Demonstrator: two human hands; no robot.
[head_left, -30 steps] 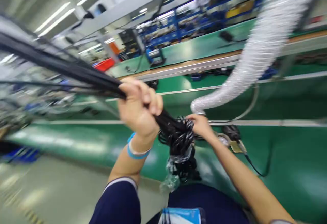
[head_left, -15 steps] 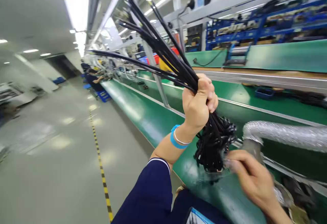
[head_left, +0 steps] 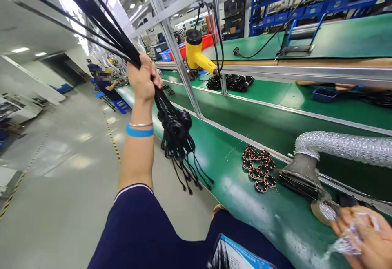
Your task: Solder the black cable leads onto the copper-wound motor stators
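My left hand [head_left: 143, 77], with a blue band at the wrist, is closed round a bundle of black cables [head_left: 176, 128], raised over the bench's left edge. Long straight ends stick out above the fist to the upper left, and coiled parts with small connectors dangle below it. At the lower right, my right hand [head_left: 363, 232] grips crumpled clear plastic [head_left: 349, 240], apart from the cables. Several copper-coloured ring coils [head_left: 260, 170] lie on the green bench [head_left: 214, 150] between the hands.
A silver duct [head_left: 343, 148] with a grey hood [head_left: 298, 175] stands at the right. Metal posts [head_left: 180, 52] rise behind the bench, with a yellow heat gun [head_left: 196, 54] hanging there. More black cables [head_left: 232, 83] lie farther back. A seated person [head_left: 105, 83] is at the far left.
My left hand has moved left and up with the cables, whose lower ends now hang loose. My right hand has moved away to the lower right with the plastic. The ring coils have come into view.
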